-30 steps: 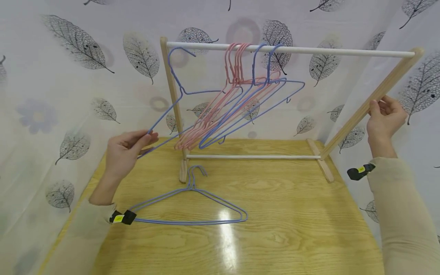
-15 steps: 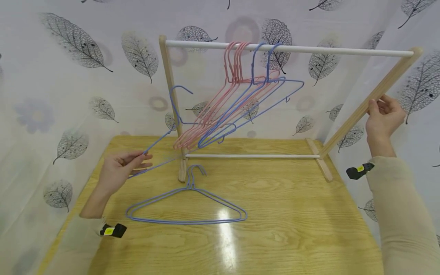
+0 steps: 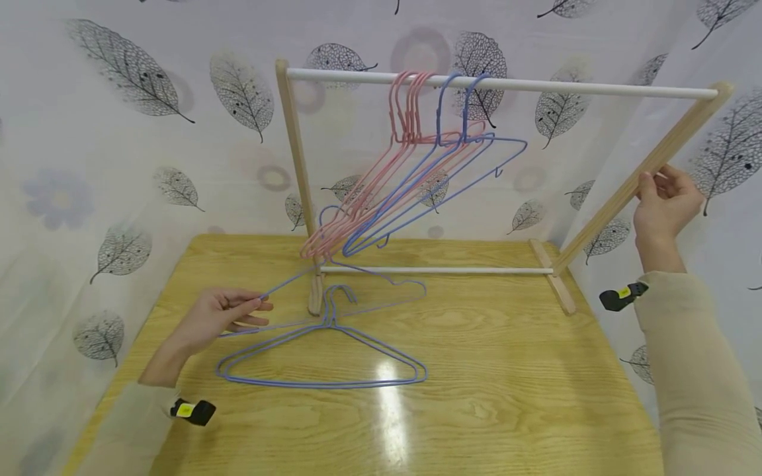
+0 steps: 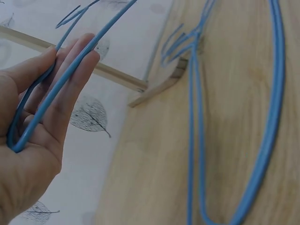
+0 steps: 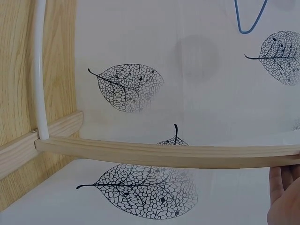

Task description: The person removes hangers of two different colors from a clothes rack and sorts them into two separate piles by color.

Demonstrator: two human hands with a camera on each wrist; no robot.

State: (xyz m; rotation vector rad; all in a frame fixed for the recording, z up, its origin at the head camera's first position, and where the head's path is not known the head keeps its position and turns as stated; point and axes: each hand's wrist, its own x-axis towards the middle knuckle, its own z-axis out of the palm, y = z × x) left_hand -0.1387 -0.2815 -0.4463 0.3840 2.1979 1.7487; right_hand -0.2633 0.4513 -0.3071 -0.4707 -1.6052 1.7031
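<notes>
A blue hanger (image 4: 56,89) is in the left hand (image 3: 217,317), pinched by one shoulder with its corner tucked against the palm. Its long axis runs from that hand across to the right, the hook pointing away from the person. Two more blue hangers (image 3: 324,385) lie together on the desk (image 3: 506,396), nearer the person and to the right of the left hand, with their long axes close to parallel with the held one — whether it touches their hooks, I cannot tell.

The left hand is much nearer this pair; the right hand (image 3: 667,201) is well apart, gripping the sloping wooden post (image 3: 622,198) of the rack.

No containers here — only the rack's white rail (image 3: 565,86), above and between the hands. It carries a bunch of pink hangers (image 3: 407,129) toward the left hand, and two hung blue hangers (image 3: 439,125) just beside them, toward the right.
</notes>
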